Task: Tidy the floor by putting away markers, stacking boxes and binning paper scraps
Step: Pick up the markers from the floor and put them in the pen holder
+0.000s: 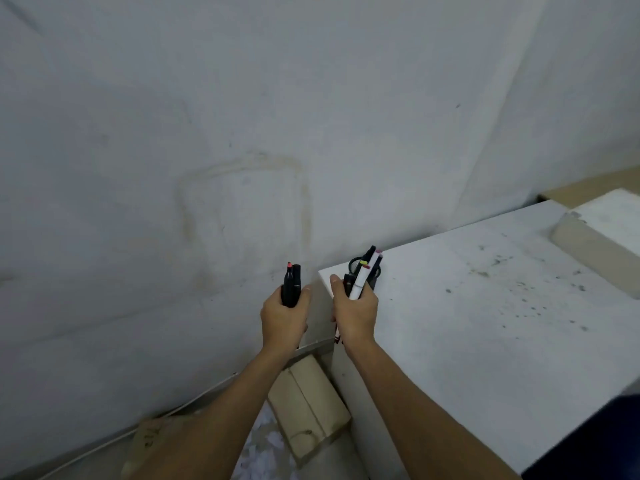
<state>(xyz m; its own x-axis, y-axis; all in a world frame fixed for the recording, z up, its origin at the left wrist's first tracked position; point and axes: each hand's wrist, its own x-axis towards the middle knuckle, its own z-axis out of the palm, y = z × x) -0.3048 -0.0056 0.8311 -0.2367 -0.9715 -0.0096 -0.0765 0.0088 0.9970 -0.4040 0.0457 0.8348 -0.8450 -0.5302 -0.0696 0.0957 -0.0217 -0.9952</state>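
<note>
Black markers (291, 286) stand clamped in your left hand (284, 320); your right hand (356, 315) grips a mixed marker bundle (362, 277) above the white counter's (485, 306) corner. Keep both fists upright and set them down together, tips up.

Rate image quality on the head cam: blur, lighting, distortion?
Head view: dim, flat, bluish light with no glare; soft motion blur overall, so the markers in the left hand and right hand lack crisp edges; wide-angle bending along the wall base; cardboard box and paper scraps smeared.
</note>
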